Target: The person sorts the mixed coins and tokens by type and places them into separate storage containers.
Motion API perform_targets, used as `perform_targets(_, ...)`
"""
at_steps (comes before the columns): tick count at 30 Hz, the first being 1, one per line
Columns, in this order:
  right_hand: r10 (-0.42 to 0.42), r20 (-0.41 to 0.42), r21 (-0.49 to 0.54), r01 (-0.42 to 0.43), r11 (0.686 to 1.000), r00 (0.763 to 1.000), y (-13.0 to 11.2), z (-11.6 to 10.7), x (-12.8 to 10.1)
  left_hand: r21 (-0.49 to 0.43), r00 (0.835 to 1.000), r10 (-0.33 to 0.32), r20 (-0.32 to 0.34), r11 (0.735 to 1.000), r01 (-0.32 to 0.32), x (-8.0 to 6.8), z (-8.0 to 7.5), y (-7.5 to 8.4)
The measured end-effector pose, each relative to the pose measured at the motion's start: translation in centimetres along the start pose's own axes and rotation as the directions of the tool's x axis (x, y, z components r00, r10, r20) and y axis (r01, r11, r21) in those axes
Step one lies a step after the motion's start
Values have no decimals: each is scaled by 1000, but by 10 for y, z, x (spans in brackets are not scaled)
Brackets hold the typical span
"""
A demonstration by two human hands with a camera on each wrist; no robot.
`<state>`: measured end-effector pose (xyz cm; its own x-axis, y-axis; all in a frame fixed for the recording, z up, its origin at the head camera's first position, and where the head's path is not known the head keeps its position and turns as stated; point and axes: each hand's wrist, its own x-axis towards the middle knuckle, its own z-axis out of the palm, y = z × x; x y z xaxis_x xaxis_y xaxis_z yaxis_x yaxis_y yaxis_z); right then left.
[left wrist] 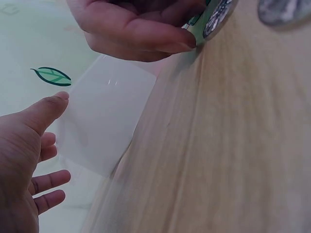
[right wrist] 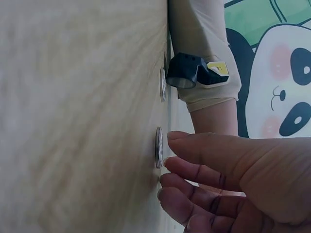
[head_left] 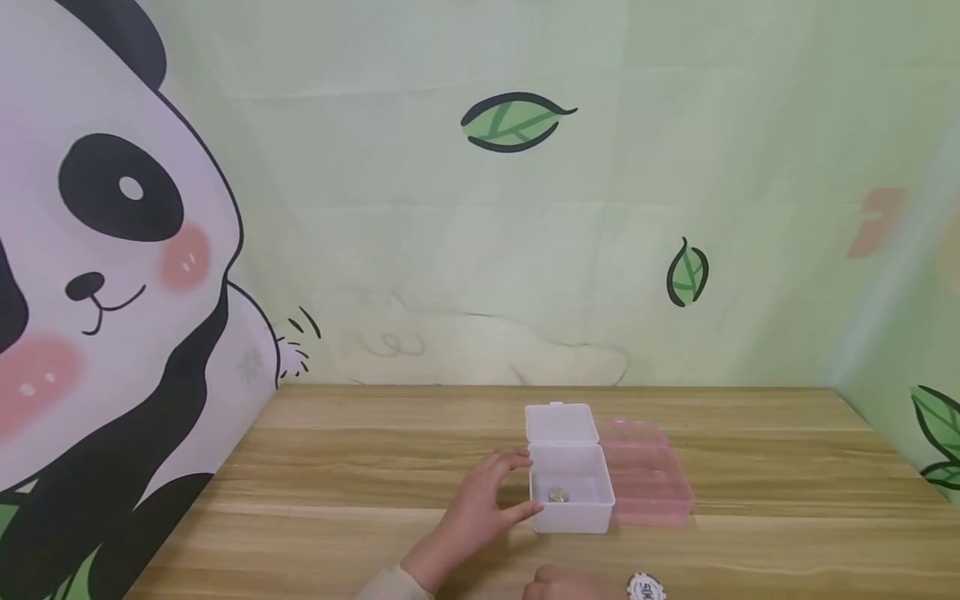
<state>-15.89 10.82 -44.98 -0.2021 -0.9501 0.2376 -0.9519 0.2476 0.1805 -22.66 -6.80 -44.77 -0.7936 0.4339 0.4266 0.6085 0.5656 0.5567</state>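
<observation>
A small white plastic box (head_left: 572, 518) stands on the table with its lid (head_left: 561, 423) flipped back. Shiny coin-like pieces (head_left: 557, 495) lie inside it. My left hand (head_left: 476, 507) is spread along the box's left side, thumb at the front corner and fingertips near the rear edge. My right hand (right wrist: 218, 179) is low at the tabletop, its fingers loosely bent beside a silvery round disc (right wrist: 159, 147) lying flat. Another disc (right wrist: 163, 84) lies farther along. In the head view, only part of the right hand (head_left: 562, 585) shows at the bottom edge.
A translucent pink box (head_left: 651, 479) sits against the white box's right side. A round chip with a dark and white rim (head_left: 647, 587) lies near the bottom edge, right of my right hand. Behind the wooden table (head_left: 360, 467) hangs a panda-print cloth (head_left: 390, 208).
</observation>
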Motion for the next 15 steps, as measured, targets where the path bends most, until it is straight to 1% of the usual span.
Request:
perform_targets(2,-75,-33,-101,71,992,997,2,1,1,0,1000,0,1,1000,0,0,0,1)
perform_targets(4,-115,-63,-157,104,982,991,3,1,1,0,1000,-1,2,1000,1,0,0,1)
perform_targets(10,-149,-125,-207,121,971,981,1,5,2,-2,1000,-2,8,1000,2,0,-1,2)
perform_targets(15,-145,-172,-213,107,971,974,0,8,2,-7,1000,-10,16,1000,10,0,-1,3)
